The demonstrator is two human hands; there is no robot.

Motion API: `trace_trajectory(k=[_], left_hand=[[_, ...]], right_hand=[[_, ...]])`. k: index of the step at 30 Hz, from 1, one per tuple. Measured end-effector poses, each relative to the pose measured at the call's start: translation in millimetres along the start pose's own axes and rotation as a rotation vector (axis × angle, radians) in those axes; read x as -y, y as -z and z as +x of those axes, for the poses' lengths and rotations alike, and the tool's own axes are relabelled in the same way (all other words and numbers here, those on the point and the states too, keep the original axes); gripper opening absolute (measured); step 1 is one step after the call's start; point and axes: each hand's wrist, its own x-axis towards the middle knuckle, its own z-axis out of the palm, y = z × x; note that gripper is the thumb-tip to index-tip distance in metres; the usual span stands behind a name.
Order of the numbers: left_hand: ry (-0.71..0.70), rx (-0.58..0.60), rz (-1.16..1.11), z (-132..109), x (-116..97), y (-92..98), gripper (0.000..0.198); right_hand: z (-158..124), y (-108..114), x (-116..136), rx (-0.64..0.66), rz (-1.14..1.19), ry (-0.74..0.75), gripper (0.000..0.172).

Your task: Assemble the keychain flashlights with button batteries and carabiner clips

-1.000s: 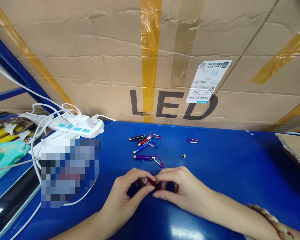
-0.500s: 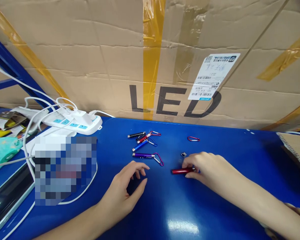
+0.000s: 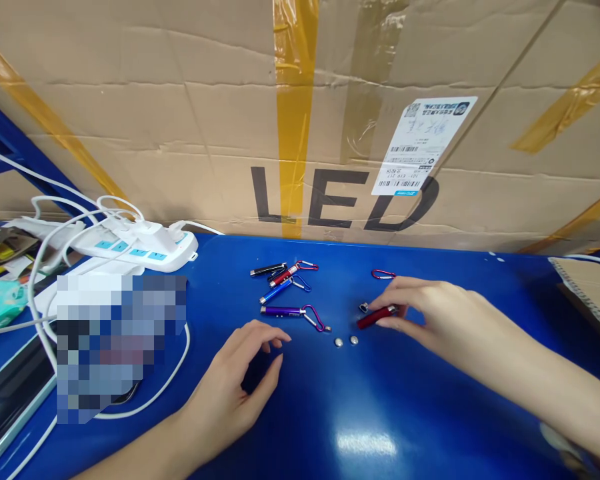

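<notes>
We have a little red tube [image 3: 377,317] in our right hand [image 3: 425,310], to the right of the purple light [image 3: 283,311].

Our right thumb and fingers pinch the tube near one end. Our left hand [image 3: 240,383] is on the near side of the purple light, with its fingers curved and nothing in them. Two shiny round bits [image 3: 339,343] (they look like tiny batteries) lie on the worktop [image 3: 305,413], right of the purple light and a bit nearer to us. The tube looks light and hard, and its smooth skin may be slippery, so we think its middle is the best place to hold. We can't tell if it touches the worktop.
</notes>
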Motion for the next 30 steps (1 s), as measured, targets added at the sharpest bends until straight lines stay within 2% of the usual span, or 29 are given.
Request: trace_trajectory(k=[4,6,12,17,19,20,23,25,30], left_hand=[[-0.139,0.023,0.100,-4.5,0.6,-0.5,0.025],[-0.221,0.030,0.152,-6.5,-0.8,-0.7,0.024],[-0.417,0.017,0.279,-4.4,-10.9,2.4,0.020],[-0.487,-0.018,0.345,-4.2,-13.6,4.2,0.022],[-0.496,-0.019,0.370,-5.6,-13.0,4.0,0.022],[-0.497,-0.018,0.379,-6.1,-12.7,3.8,0.023],[-0.493,-0.019,0.392,-6.7,-12.0,3.0,0.022],[-0.502,-0.036,0.392,-6.7,-11.8,2.6,0.022],[-0.486,0.020,0.405,-7.9,-13.3,5.0,0.024]], right_hand=[[4.7,5.0,-13.1,-0.053,-0.180,-0.249,0.017],[9.5,3.9,-19.2,-0.040,-0.217,-0.323,0.020],[25.1,-9.5,-28.8,0.125,-0.197,-0.327,0.017],[31.8,-11.7,-32.0,0.092,-0.265,-0.395,0.016],[30.9,-9.5,-27.3,0.049,-0.230,-0.341,0.016],[29.4,-8.3,-22.7,0.042,-0.167,-0.262,0.018],[22.3,-8.4,-1.2,0.121,0.161,0.121,0.034],[17.8,-13.5,14.5,0.146,0.298,0.282,0.039],[17.3,-35.1,31.1,0.051,0.240,0.351,0.018]])
